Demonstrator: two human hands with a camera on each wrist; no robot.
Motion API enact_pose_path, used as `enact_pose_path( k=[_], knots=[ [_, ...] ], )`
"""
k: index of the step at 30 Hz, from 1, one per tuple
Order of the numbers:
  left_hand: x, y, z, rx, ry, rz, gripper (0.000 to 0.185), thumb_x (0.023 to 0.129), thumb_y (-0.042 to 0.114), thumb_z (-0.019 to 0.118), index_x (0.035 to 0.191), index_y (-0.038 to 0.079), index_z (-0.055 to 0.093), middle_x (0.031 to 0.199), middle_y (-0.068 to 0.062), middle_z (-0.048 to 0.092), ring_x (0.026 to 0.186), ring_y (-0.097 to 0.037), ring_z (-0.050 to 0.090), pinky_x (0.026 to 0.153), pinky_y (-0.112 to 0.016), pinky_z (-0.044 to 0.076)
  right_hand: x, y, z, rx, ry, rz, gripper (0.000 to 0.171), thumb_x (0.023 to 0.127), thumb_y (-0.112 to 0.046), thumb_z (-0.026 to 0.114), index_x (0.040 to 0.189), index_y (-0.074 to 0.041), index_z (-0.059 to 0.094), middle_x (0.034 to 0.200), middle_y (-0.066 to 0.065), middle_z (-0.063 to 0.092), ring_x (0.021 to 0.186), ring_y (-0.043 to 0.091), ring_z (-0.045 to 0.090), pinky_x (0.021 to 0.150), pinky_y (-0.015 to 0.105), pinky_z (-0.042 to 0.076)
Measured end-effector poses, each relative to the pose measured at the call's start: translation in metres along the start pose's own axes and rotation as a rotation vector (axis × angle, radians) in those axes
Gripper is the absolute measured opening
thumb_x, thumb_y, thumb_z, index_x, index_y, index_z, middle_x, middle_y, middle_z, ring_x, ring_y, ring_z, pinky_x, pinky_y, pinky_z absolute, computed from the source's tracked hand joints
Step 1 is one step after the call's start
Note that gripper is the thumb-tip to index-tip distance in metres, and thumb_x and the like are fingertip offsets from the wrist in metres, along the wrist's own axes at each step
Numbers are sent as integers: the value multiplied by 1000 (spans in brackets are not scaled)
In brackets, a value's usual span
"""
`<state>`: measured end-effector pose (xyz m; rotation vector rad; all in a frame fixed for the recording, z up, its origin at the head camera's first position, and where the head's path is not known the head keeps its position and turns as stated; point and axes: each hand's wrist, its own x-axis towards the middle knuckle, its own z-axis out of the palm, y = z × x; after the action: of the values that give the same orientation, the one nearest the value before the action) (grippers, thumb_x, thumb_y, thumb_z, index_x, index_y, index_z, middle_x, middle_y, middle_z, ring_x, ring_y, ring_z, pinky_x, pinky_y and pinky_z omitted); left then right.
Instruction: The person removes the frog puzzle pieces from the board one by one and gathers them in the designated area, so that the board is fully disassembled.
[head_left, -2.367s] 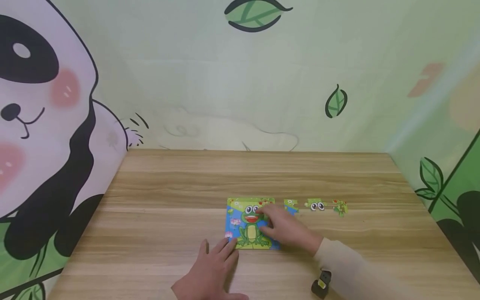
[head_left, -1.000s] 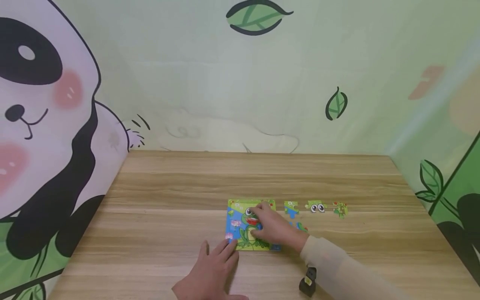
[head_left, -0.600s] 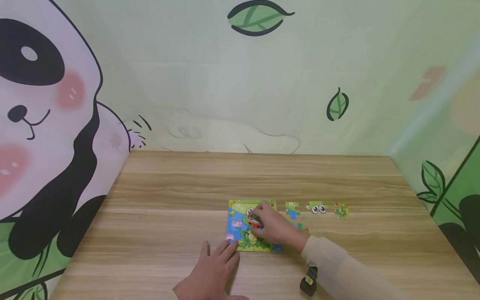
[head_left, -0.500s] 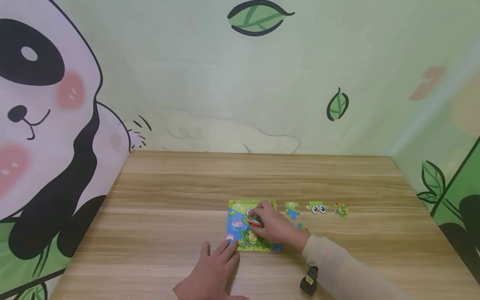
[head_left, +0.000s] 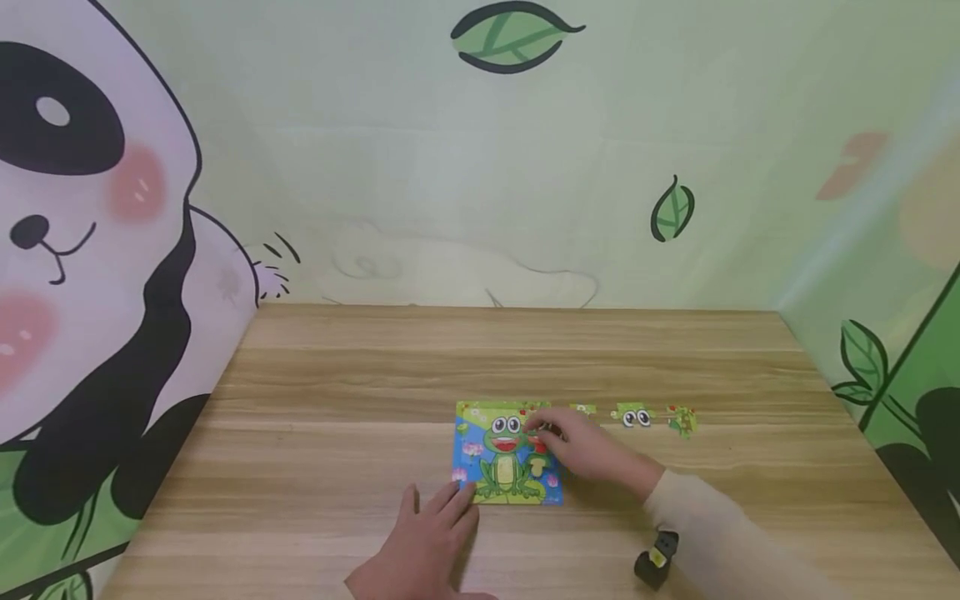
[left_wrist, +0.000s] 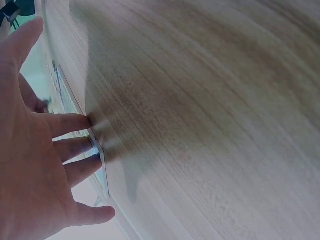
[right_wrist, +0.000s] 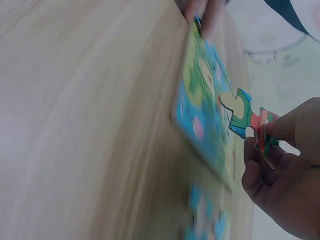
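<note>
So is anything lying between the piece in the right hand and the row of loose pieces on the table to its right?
Nothing visible does. The right hand pinches the puzzle piece just above the frog puzzle board, and only bare table lies between it and the loose pieces.

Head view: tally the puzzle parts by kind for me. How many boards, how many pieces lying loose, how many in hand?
Puzzle board: 1
Loose pieces on the table: 3 (partly hidden piece, eyes piece, far-right piece)
Held piece, pinched by the right hand: 1
Total: 5 things in view
</note>
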<state>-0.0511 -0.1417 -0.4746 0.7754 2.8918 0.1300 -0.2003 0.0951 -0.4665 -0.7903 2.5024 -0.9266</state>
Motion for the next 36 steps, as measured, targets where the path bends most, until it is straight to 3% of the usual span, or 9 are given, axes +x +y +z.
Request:
enact_pose_path(
  k=[5, 10, 18, 25, 29, 33, 36],
  knots=[
    [0, 2, 0, -13, -46, -13, 102, 75, 89, 40, 139, 10, 49, 156, -9, 39, 143, -30, 38, 98, -73, 34, -26, 31, -33, -56, -12, 24, 23, 100, -10, 50, 116, -10, 67, 109, 4, 67, 81, 10, 53, 69, 24, 46],
    [-2, 2, 0, -15, -22, -4, 101, 76, 89, 40, 137, 9, 51, 155, -10, 41, 142, -31, 40, 97, -73, 35, -48, 55, -60, -127, -41, 77, 22, 98, -5, 51, 112, -7, 69, 110, 7, 69, 83, 12, 54, 72, 27, 48],
    [-2, 2, -3, -17, -30, -6, 102, 76, 88, 42, 141, 9, 48, 156, -11, 38, 143, -31, 38, 99, -72, 34, -62, 74, -71, -198, -52, 131, 22, 95, -2, 53, 109, -8, 71, 112, 10, 69, 86, 13, 56, 76, 33, 49],
    [-2, 1, -4, -28, -17, 4, 101, 76, 86, 46, 141, 8, 49, 155, -11, 39, 143, -32, 37, 100, -73, 33, -61, 71, -78, -270, 51, 128, 22, 97, -7, 53, 113, -6, 67, 112, 12, 68, 96, 24, 63, 79, 43, 53],
    [-2, 2, -4, -30, -18, 4, 103, 75, 87, 46, 142, 8, 48, 155, -11, 40, 143, -32, 37, 100, -73, 33, -54, 58, -76, -265, 122, 57, 26, 96, -5, 51, 118, 0, 64, 114, 15, 68, 98, 26, 64, 80, 42, 54],
    [-2, 2, -3, -27, -13, 7, 103, 75, 86, 46, 142, 9, 48, 155, -11, 40, 143, -32, 38, 100, -73, 33, -42, 38, -54, -240, 130, -2, 27, 94, -9, 57, 120, -1, 63, 114, 13, 67, 98, 25, 63, 80, 39, 54],
    [-2, 2, -3, -3, 2, 11, 102, 75, 87, 45, 141, 9, 48, 154, -11, 41, 143, -31, 39, 99, -72, 34, -32, 24, -30, -247, 104, -39, 34, 93, -15, 63, 124, -4, 61, 122, 13, 65, 110, 30, 61, 92, 45, 52]
  ],
)
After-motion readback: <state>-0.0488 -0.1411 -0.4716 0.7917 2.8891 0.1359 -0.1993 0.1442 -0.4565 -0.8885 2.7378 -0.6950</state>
